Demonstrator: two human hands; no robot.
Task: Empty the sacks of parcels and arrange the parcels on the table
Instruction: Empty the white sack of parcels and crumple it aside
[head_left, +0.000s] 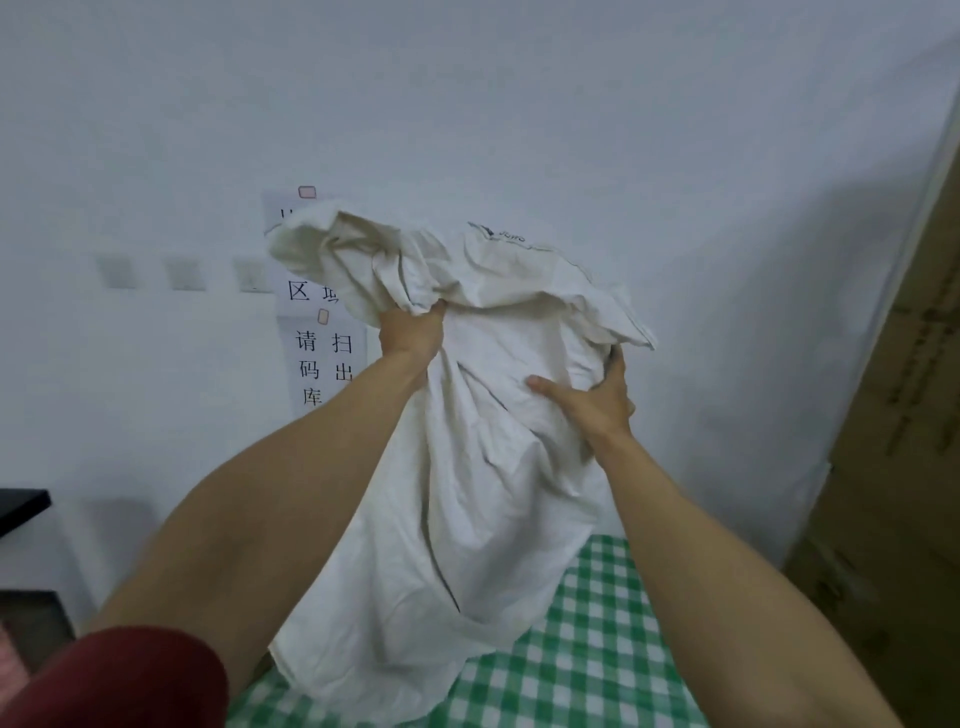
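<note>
White cloth sack (467, 493) raised over green-checked worktop (597, 649).
Fabric bunched tight in the left hand (410, 335); the right hand (597, 402) clasps its side.

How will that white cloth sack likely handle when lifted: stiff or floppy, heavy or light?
Probably floppy: the sack bunches and creases where the left hand and right hand grip it. Likely light: it hangs slack, no bulges showing.

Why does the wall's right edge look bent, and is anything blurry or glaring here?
Head view: the wide-angle lens bows the wall edge beside the cardboard boxes; light is soft and even, no glare, faint shadows in the folds of the sack; the wall sign and its top look slightly smeared.
</note>
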